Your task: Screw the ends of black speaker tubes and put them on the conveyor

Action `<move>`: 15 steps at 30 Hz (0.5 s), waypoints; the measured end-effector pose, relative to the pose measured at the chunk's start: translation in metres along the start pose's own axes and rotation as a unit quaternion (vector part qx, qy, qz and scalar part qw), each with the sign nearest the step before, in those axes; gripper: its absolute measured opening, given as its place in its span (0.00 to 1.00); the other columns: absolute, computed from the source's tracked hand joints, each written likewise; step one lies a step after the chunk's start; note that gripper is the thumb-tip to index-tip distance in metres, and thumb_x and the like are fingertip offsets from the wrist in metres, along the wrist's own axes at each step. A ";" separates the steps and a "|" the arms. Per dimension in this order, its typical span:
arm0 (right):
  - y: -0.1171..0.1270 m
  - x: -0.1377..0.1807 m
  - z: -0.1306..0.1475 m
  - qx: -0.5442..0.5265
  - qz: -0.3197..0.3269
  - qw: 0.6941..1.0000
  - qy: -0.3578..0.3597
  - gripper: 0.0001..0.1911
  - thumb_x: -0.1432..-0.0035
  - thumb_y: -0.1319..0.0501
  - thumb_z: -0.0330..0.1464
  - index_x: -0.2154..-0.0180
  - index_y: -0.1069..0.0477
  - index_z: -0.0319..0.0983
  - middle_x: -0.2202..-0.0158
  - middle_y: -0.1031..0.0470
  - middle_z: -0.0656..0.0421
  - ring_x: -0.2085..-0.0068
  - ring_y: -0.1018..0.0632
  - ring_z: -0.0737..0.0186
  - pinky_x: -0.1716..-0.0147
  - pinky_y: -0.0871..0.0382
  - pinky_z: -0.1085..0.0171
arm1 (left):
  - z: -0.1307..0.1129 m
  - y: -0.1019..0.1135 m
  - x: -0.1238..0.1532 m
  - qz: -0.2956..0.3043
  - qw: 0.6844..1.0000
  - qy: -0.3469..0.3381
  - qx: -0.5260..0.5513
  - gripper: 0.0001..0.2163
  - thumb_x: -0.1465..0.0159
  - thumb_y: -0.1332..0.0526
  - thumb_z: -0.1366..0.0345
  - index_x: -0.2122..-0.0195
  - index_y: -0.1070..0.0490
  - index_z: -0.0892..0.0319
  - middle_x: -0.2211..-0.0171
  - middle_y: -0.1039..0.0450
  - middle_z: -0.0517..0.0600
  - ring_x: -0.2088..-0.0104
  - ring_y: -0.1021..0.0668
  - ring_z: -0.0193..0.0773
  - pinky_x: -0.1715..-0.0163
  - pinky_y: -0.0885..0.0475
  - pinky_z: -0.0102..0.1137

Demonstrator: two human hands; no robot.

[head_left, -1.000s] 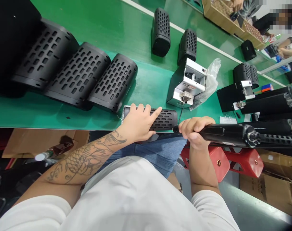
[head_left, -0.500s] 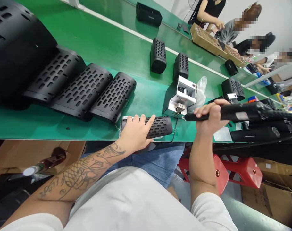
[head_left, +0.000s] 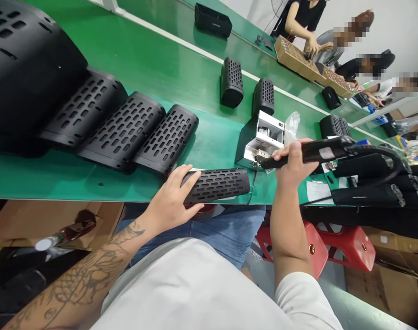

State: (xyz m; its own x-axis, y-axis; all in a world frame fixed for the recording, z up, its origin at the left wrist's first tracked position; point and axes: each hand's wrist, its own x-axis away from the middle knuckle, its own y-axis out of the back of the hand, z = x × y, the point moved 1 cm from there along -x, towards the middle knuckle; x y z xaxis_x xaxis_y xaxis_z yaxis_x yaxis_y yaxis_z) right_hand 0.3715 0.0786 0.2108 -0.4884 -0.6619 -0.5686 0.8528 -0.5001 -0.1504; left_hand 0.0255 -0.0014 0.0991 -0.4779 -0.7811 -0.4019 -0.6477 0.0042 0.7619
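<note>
My left hand [head_left: 174, 195] wraps the left end of a black perforated speaker housing [head_left: 220, 184] lying at the table's front edge, its fingers over the top and the thumb along the near side. In my right hand [head_left: 294, 160] is a black corded electric screwdriver [head_left: 314, 151], held nearly level and pointing left. Its tip is at the front outlet of a small white and black screw feeder [head_left: 262, 137]; whether a screw is on the tip cannot be made out. More perforated speaker housings [head_left: 169, 137] lie in a row to the left.
Two upright speakers [head_left: 231, 82] stand behind the feeder. Clear plastic film [head_left: 292, 126] lies beside it. To the right are black speaker bodies [head_left: 367, 196] and a paper sheet [head_left: 319, 192]. Red stools [head_left: 356, 247] stand below the table. Several co-workers sit across the belt [head_left: 153, 50].
My right hand has moved left with the screwdriver, bringing its tip to the feeder's outlet. My left hand has slid left to the housing's end. The view has shifted slightly.
</note>
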 end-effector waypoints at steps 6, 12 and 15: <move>-0.014 0.062 0.081 -0.100 0.150 0.984 -0.018 0.21 0.35 0.20 0.54 0.60 0.26 0.51 0.79 0.28 0.73 0.87 0.32 0.66 0.82 0.26 0.61 | 0.009 -0.013 0.004 -0.052 0.996 0.009 0.070 0.49 0.30 0.22 0.61 0.14 0.48 0.53 0.20 0.38 0.71 0.19 0.29 0.72 0.20 0.29 0.69; -0.041 0.099 0.089 -0.131 0.261 0.956 -0.011 0.17 0.30 0.23 0.50 0.60 0.25 0.50 0.79 0.26 0.72 0.86 0.28 0.67 0.80 0.20 0.62 | 0.012 -0.017 0.005 -0.062 0.995 -0.002 0.077 0.43 0.30 0.22 0.59 0.19 0.41 0.54 0.22 0.36 0.71 0.20 0.28 0.71 0.20 0.29 0.68; -0.048 0.101 0.077 -0.129 0.264 0.956 -0.015 0.17 0.32 0.21 0.48 0.61 0.25 0.49 0.78 0.24 0.71 0.84 0.25 0.66 0.78 0.19 0.63 | 0.011 -0.018 0.005 -0.061 0.995 0.002 0.078 0.42 0.30 0.22 0.59 0.20 0.40 0.54 0.23 0.35 0.71 0.21 0.28 0.70 0.21 0.29 0.68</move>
State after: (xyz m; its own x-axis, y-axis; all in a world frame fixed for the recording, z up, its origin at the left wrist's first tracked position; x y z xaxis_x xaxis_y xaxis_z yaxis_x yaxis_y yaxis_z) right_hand 0.2672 -0.0070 0.2232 0.0206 -0.8018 -0.5972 0.9972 0.0596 -0.0457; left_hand 0.0278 0.0018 0.0779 -0.3884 -0.7840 -0.4842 -0.7852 0.0065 0.6192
